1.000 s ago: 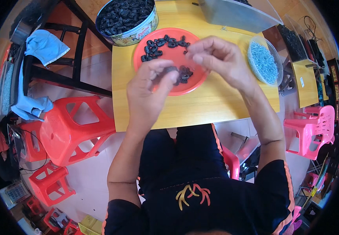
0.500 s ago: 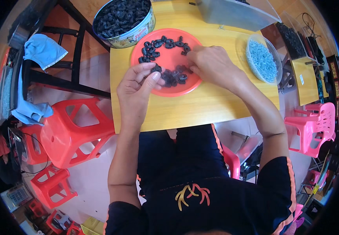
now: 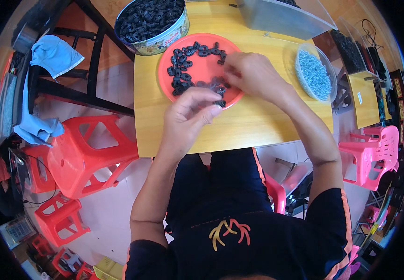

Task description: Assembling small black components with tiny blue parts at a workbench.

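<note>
A round red plate [image 3: 206,65] on the yellow table holds several small black plastic parts [image 3: 178,70] in a rough ring. At the plate's near edge, my left hand [image 3: 188,114] pinches one small black plastic part [image 3: 219,103] between thumb and fingertips. My right hand [image 3: 253,74] reaches over the plate's right side with fingers curled together. Whatever its fingertips hold is hidden behind them. Between the two hands, a few parts in the plate look blurred.
A tin [image 3: 164,39] full of black parts stands at the far left of the yellow table [image 3: 258,121]. At the right is a clear tub [image 3: 314,72] of small light-blue pieces, with a clear bin [image 3: 281,21] behind. Red stools [image 3: 78,154] stand left.
My left hand has moved right along the plate's near edge, uncovering more black parts on the left. My right hand stays nearly in place. The view has shifted slightly.
</note>
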### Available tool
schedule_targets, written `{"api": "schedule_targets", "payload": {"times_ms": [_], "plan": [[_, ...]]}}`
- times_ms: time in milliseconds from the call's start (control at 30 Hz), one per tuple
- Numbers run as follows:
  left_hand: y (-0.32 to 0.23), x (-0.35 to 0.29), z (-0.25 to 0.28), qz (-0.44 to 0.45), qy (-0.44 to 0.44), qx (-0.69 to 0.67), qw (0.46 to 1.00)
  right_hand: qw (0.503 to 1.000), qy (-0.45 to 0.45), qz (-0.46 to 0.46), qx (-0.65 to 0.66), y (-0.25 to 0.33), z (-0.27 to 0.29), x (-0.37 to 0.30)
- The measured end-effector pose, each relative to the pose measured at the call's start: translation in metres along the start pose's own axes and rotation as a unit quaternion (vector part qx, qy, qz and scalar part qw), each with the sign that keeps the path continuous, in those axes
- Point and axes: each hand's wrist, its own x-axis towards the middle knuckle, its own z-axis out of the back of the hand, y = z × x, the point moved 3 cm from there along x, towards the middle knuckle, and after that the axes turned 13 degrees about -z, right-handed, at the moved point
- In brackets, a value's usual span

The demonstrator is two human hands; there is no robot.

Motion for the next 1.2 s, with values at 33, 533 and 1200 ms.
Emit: {"api": "schedule_targets", "payload": {"times_ms": [33,533,1200], "plan": [[-0.001,0.0,0.003,0.008,-0.023,0.007,1.0,1.0,0.001,0.001,0.0,0.0,0.005,-0.002],[0.001,0.005,0.001,0.028,-0.041,-0.03,0.998,0.823,0.211,-0.044,0.525,0.02,0.026,-0.039],[-0.044,-0.009,-0.006,-0.084,0.155,-0.164,0.971,0.912,0.062,-0.112,0.391,-0.029,0.017,-0.016]]}}
